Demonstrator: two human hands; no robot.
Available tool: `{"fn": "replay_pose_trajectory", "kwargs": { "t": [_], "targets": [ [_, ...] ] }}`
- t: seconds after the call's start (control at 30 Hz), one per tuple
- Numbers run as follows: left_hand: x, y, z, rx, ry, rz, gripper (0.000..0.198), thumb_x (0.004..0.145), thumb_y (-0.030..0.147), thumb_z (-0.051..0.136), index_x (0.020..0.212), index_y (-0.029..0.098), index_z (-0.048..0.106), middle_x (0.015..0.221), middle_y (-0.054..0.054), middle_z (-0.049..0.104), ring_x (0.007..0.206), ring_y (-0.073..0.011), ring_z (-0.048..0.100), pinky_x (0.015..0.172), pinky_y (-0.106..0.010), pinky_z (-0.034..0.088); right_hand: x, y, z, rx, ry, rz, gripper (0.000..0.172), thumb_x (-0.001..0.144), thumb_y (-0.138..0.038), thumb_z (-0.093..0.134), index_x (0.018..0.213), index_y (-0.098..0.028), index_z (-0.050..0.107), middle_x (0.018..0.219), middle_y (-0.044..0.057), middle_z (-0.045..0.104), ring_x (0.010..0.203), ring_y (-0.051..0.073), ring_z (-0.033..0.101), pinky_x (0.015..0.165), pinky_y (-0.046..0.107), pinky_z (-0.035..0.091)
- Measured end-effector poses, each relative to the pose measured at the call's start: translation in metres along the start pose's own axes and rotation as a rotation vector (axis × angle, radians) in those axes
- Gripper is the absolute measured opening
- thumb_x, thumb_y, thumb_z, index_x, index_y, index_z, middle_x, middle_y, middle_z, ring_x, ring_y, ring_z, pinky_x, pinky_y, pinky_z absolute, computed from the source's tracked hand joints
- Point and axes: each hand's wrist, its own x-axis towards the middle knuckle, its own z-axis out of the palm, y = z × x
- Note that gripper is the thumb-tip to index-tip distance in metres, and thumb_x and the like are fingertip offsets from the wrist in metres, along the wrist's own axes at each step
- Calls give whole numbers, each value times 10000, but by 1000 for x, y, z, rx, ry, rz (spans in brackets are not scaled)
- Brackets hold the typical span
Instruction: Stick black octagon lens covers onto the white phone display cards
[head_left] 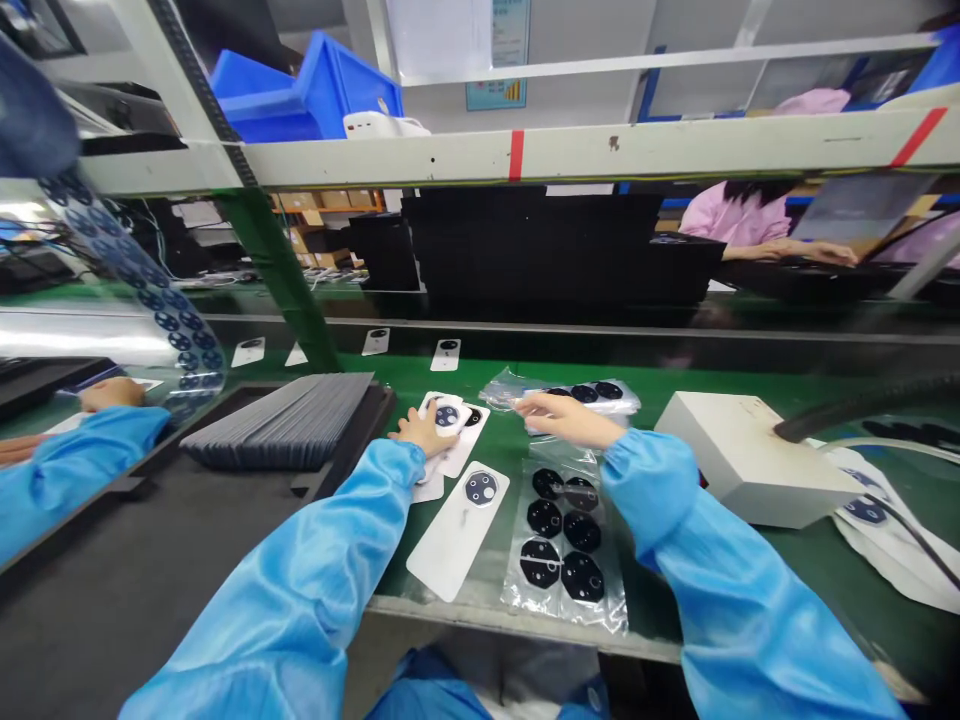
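My left hand is at a small pile of white phone back panels, its fingers closed around the edge of the top panel, which has a dark round camera disc. Another white panel lies nearer the table edge, disc side up. My right hand hovers over the clear plastic bags, thumb and fingers pinched together; whatever is between them is too small to make out. Beneath it, a clear bag holds several black round camera discs. A second bag of black discs lies behind the hand.
At left, a black tray holds a row of grey sheets. A white box with a thick hose stands at right. Several white panels lie along the back. A co-worker's blue sleeve shows at far left; a person in pink sits opposite.
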Motion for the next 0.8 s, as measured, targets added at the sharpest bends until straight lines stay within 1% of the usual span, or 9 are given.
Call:
{"fn": "replay_pose_trajectory", "kwargs": {
  "t": [0.1, 0.2, 0.3, 0.37, 0.47, 0.53, 0.67, 0.73, 0.8],
  "targets": [
    [11, -7, -5, 5, 34, -23, 649, 822, 474, 486, 1368, 217, 251, 1329, -127, 391, 1170, -291, 426, 934, -516, 381, -24, 15, -13, 79, 4, -30, 287, 826, -305, 502, 1076, -177, 559, 1044, 64, 617, 961, 179, 585, 863, 345, 468],
    [18, -6, -7, 31, 29, -54, 594, 829, 450, 489, 1338, 206, 308, 1312, -123, 411, 1150, -280, 446, 920, -503, 399, -27, 26, -15, 153, 61, -76, 327, 840, -352, 457, 1097, -164, 532, 1051, 73, 612, 950, 162, 590, 865, 328, 471],
    [23, -2, -9, 64, 18, -69, 575, 831, 446, 489, 1326, 202, 328, 1312, -123, 412, 1140, -275, 456, 911, -498, 409, -18, 36, -5, 173, 115, -115, 329, 852, -346, 424, 1112, -166, 517, 1075, 71, 604, 954, 151, 589, 860, 318, 470],
    [26, -3, -13, 84, 1, -55, 546, 831, 433, 497, 1303, 193, 362, 1290, -122, 436, 1112, -263, 480, 893, -483, 428, -13, 44, 7, 133, 129, -111, 289, 835, -304, 447, 1066, -164, 551, 1028, 68, 624, 930, 166, 593, 838, 335, 468],
    [29, -11, -20, 103, -25, -16, 504, 833, 422, 503, 1265, 181, 407, 1232, -112, 488, 1044, -234, 527, 855, -445, 459, -10, 57, 23, 20, 137, -95, 203, 793, -226, 490, 940, -163, 615, 939, 62, 648, 867, 194, 591, 806, 365, 446],
    [30, -17, -22, 113, -16, -6, 515, 833, 440, 494, 1267, 180, 402, 1209, -109, 505, 1016, -223, 542, 841, -432, 466, -12, 63, 28, -49, 147, -96, 190, 795, -208, 480, 912, -171, 625, 930, 57, 649, 842, 196, 578, 793, 368, 428],
    [21, -17, -18, 152, 61, -46, 584, 820, 496, 478, 1297, 179, 362, 1213, -122, 494, 1031, -241, 528, 839, -445, 458, -14, 67, 30, -127, 140, -99, 196, 820, -207, 454, 932, -180, 613, 915, 43, 644, 791, 174, 564, 747, 332, 420],
    [12, -9, -14, 179, 141, -55, 615, 820, 503, 465, 1319, 173, 326, 1276, -144, 435, 1103, -277, 478, 872, -483, 428, -13, 66, 30, -153, 111, -105, 183, 823, -199, 463, 932, -176, 608, 903, 39, 642, 787, 166, 565, 735, 311, 422],
    [2, 3, -10, 203, 216, 18, 630, 826, 502, 446, 1343, 178, 287, 1352, -148, 351, 1189, -304, 395, 931, -515, 368, -13, 64, 31, -183, 85, -108, 180, 829, -191, 461, 940, -166, 601, 916, 46, 638, 806, 168, 568, 736, 302, 426]
  ]
}}
